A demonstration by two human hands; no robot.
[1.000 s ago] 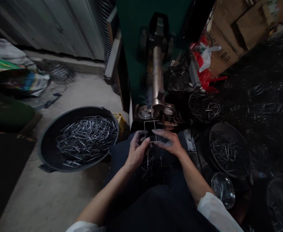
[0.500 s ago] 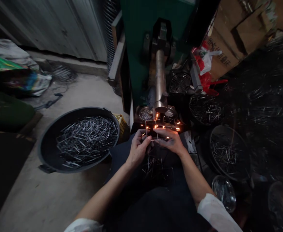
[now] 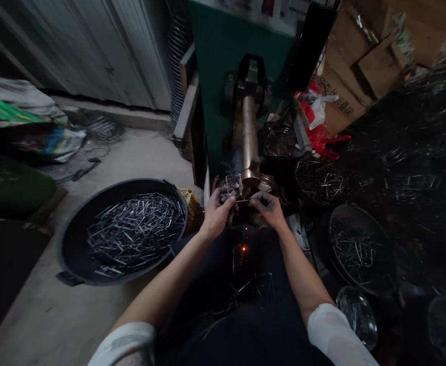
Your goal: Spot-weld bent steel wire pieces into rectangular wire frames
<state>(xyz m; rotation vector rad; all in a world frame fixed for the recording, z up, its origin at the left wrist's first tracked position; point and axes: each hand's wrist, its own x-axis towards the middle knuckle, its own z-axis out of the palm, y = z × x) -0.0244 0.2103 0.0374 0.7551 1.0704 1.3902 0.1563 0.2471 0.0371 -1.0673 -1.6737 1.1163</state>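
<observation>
My left hand (image 3: 217, 213) and my right hand (image 3: 269, 209) are closed side by side on a thin bent wire frame (image 3: 233, 187). They hold it up against the metal electrode arm (image 3: 249, 140) of a green welding machine (image 3: 238, 66). The frame's top sits just left of the arm's lower tip. A few orange sparks (image 3: 242, 249) glow over my dark-trousered lap, where loose wire pieces (image 3: 251, 284) lie.
A big black basin (image 3: 70, 239) full of cut wire pieces stands on the concrete floor to the left. Several dark round bowls (image 3: 360, 244) of wire parts crowd the right, with a small fan (image 3: 281, 141), red bags and cardboard boxes (image 3: 360, 66) behind.
Both hands have pushed the wire frame forward and up to the electrode. The burst of sparks at the tip half a second ago has died to a few embers over my lap.
</observation>
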